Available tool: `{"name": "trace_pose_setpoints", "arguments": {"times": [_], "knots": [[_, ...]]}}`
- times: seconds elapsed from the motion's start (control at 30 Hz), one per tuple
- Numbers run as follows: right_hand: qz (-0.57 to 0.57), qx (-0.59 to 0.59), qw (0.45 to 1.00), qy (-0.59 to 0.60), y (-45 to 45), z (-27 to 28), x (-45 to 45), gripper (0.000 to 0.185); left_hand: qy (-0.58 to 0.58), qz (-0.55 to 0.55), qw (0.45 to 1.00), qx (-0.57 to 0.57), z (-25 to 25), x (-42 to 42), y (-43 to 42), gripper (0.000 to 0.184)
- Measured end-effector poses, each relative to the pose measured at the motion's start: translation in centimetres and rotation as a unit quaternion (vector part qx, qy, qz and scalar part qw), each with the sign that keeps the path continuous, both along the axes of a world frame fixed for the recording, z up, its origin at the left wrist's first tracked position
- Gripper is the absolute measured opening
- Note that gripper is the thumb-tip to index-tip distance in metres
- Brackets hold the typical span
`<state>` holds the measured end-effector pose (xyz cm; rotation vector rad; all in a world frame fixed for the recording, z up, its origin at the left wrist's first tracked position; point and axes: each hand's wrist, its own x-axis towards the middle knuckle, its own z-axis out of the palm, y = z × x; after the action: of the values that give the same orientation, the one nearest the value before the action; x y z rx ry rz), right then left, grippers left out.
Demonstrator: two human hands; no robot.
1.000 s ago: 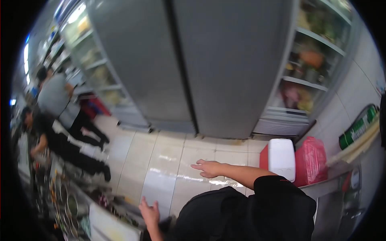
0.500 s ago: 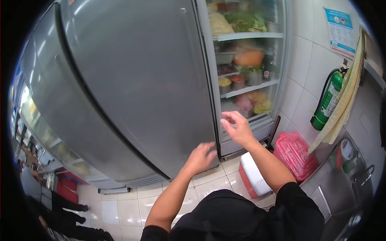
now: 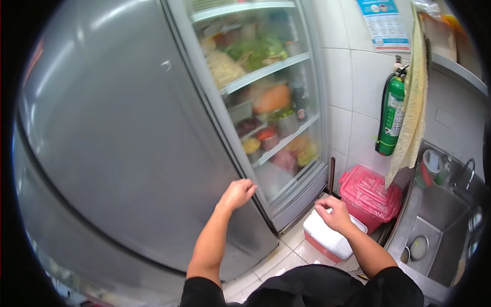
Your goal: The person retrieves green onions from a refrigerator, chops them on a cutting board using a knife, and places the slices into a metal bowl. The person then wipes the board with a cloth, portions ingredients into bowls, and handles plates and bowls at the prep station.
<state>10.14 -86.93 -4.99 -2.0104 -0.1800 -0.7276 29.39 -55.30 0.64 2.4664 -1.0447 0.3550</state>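
My left hand (image 3: 239, 193) is up in front of the grey steel refrigerator door (image 3: 148, 133), near its right edge. Its fingers are curled closed and nothing shows in them. Whether it touches the steel, I cannot tell. Over the white lid of a red cooler box (image 3: 327, 233) hangs my right hand (image 3: 335, 214), fingers loosely bent with a gap at the thumb, holding nothing visible. Between and beyond the hands stands a glass-door fridge (image 3: 299, 197). Through its glass I see leafy greens (image 3: 261, 51), an orange-coloured item (image 3: 273, 99) and several metal food containers.
A red lidded bin under clear plastic (image 3: 371, 192) stands against the tiled wall. Above it hang a green fire extinguisher (image 3: 393, 115) and a yellowish cloth (image 3: 415, 112). A steel sink (image 3: 427, 227) with a tap and bowls runs along the right.
My view has swung right, bringing the sink into fuller view. My left hand has closed and risen beside the glass-door fridge's edge. My right hand has dropped from its glass to above the cooler.
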Motion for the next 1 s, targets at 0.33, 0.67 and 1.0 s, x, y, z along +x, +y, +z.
{"name": "trace_pose_setpoints", "arguments": {"times": [0.33, 0.67, 1.0], "knots": [[-0.184, -0.013, 0.966, 0.180, -1.9, -5.9, -8.3, 0.019, -0.270, 0.206, 0.895, -0.288, -1.1, 7.7, -8.4, 0.091], [-0.288, -0.022, 0.904, 0.314, -1.1, -9.0, -19.0, 0.024, -0.176, 0.305, 0.805, -0.477, 1.9, 13.9, -8.4, 0.085], [-0.073, -0.056, 0.915, 0.393, 1.9, -12.4, -7.4, 0.047, 0.054, -0.004, 0.895, -0.442, -2.1, -0.1, -8.1, 0.063]]}}
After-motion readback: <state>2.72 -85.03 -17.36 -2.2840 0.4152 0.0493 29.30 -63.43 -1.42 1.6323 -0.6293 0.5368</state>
